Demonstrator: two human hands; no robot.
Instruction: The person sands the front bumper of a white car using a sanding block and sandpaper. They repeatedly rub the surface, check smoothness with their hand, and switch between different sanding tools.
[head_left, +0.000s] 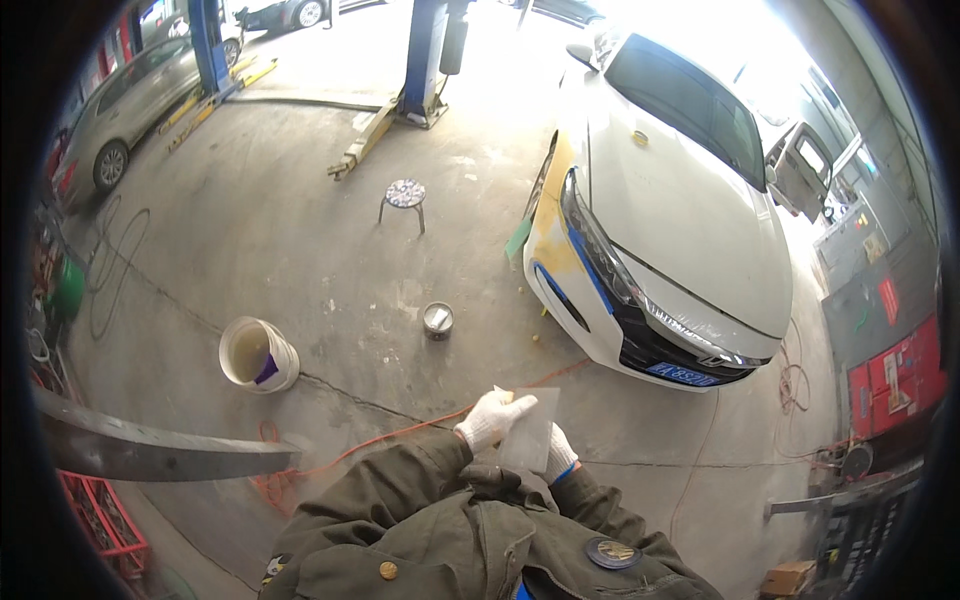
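Note:
In front of my chest I hold a thin grey rectangular sheet (530,428), probably sandpaper, tilted upright. My left hand (490,418), in a white knit glove, pinches its left edge with the thumb lying across the front. Behind the sheet's lower right side is my right hand (560,452), also in a white glove. Its fingers are mostly hidden by the sheet, though it seems to grip it. To the right stands a white car (680,230), its front fender and bumper corner (553,240) patched with yellowish filler and edged with blue.
An open can (437,320) and a round stool (405,194) stand ahead on the concrete floor. A white bucket (285,365) with a purple cloth is at left. An orange hose (370,450) crosses the floor. Blue lift posts (423,60) rise farther off; a metal beam (160,450) juts in from the left.

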